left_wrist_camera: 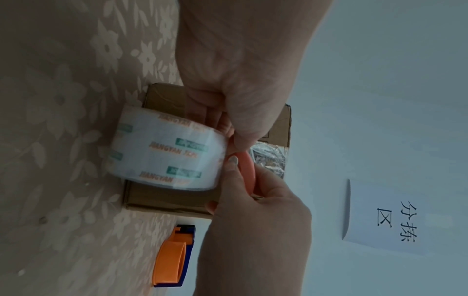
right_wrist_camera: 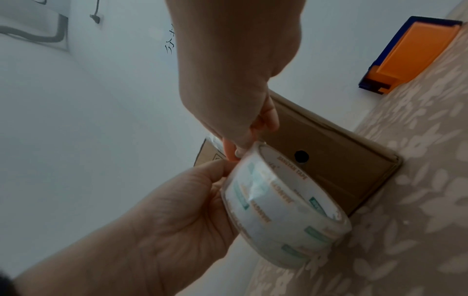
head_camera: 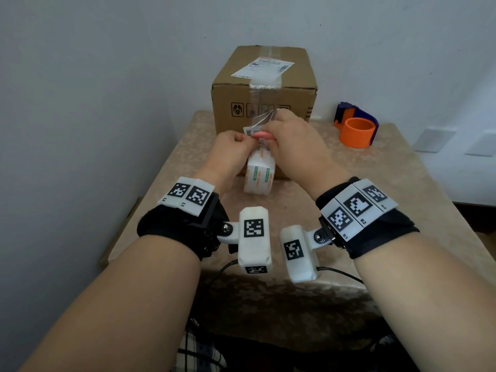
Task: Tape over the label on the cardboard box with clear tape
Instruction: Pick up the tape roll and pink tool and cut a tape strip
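Observation:
The cardboard box (head_camera: pixel 264 103) stands at the back of the table, with the white label (head_camera: pixel 264 66) on its top. In front of it my left hand (head_camera: pixel 247 139) pinches the clear tape roll (head_camera: pixel 259 177) at its top, and the roll hangs below the fingers. My right hand (head_camera: pixel 273 127) grips a small pink tool (head_camera: pixel 264 135) right beside the left fingertips. A short strip of clear tape (head_camera: pixel 264 116) sticks up above it. The wrist views show the roll (left_wrist_camera: pixel 164 152) (right_wrist_camera: pixel 278 210) and the pink tool (left_wrist_camera: pixel 247 168) close up. What kind of tool it is cannot be told.
An orange and blue tape dispenser (head_camera: pixel 357 128) sits on the table (head_camera: pixel 375 183) to the right of the box. The table has a beige flowered cloth. A white wall stands close behind and to the left, with a paper sign (left_wrist_camera: pixel 380 216) on it.

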